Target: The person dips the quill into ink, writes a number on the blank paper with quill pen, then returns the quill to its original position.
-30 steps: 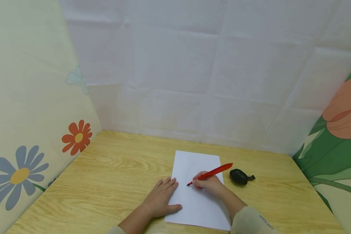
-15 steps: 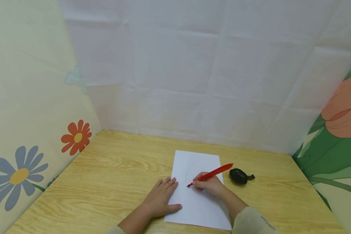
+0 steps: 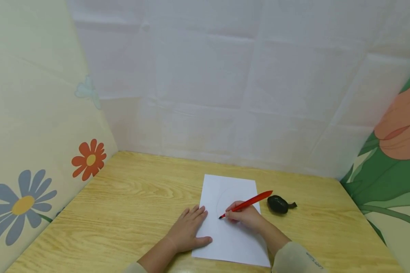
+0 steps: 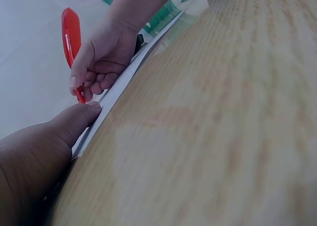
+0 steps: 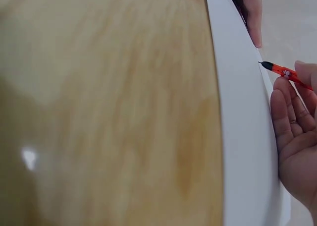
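Note:
A white sheet of paper (image 3: pixel 237 187) lies on the wooden table (image 3: pixel 130 201), with a faint curved line drawn on it. My right hand (image 3: pixel 244 217) grips a red pen (image 3: pixel 247 203), its tip down on the sheet. The same pen (image 4: pixel 72 42) shows in the left wrist view, and its tip (image 5: pixel 277 69) in the right wrist view. My left hand (image 3: pixel 188 229) lies flat with fingers straight, pressing the sheet's left edge, its thumb (image 4: pixel 74 119) on the paper (image 4: pixel 124 80). The sheet (image 5: pixel 240 137) runs along the table in the right wrist view.
A small dark rounded object (image 3: pixel 278 204) sits on the table just right of the paper. Panels with flower prints (image 3: pixel 90 159) stand at the left and right (image 3: pixel 393 151), and a white sheet-covered wall (image 3: pixel 225 83) closes the back.
The pen tip stays at about the same spot on the paper. The faint curve on the sheet looks a little longer. The left hand has not moved.

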A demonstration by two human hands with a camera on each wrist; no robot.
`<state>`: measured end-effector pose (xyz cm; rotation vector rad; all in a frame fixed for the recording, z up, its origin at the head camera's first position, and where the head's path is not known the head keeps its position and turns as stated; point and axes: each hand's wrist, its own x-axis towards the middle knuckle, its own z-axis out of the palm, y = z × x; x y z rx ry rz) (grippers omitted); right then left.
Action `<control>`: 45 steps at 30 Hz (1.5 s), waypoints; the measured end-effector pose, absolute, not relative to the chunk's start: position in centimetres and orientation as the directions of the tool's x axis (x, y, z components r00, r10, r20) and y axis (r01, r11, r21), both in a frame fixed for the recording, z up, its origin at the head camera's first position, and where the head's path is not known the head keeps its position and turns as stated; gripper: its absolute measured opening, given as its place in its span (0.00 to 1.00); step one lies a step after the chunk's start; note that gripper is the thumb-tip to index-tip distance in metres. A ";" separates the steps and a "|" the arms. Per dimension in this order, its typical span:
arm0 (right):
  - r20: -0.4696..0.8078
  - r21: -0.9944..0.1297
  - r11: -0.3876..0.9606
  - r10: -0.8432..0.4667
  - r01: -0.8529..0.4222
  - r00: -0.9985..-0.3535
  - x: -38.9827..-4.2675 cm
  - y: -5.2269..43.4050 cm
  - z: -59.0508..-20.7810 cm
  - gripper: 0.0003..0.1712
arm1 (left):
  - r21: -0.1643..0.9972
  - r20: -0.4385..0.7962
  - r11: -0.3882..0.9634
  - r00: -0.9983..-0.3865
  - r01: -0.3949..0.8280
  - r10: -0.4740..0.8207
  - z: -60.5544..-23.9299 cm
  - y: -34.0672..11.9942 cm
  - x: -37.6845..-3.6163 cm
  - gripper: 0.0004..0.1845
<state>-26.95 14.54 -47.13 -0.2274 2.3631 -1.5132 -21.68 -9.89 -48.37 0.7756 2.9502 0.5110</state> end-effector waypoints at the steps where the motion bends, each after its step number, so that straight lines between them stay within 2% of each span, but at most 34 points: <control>1: -0.186 -0.904 0.426 -0.306 0.040 -0.934 -27.0 14.6 -47.2 0.14 | 0.326 0.038 0.820 -0.873 0.471 0.486 -48.4 -9.9 -21.7 0.46; 14: -0.185 -0.900 0.435 -0.315 0.032 -0.931 -26.8 14.9 -47.1 0.14 | 0.328 0.061 0.815 -0.871 0.478 0.487 -48.4 -10.0 -22.0 0.46; 34: -0.156 -0.906 0.424 -0.334 -0.001 -0.930 -26.2 15.4 -47.3 0.14 | 0.337 0.032 0.819 -0.875 0.464 0.482 -48.2 -9.8 -21.7 0.46; 45: -0.179 -0.901 0.433 -0.316 0.026 -0.932 -25.6 15.6 -47.1 0.14 | 0.342 0.037 0.817 -0.876 0.464 0.482 -48.3 -9.8 -21.6 0.46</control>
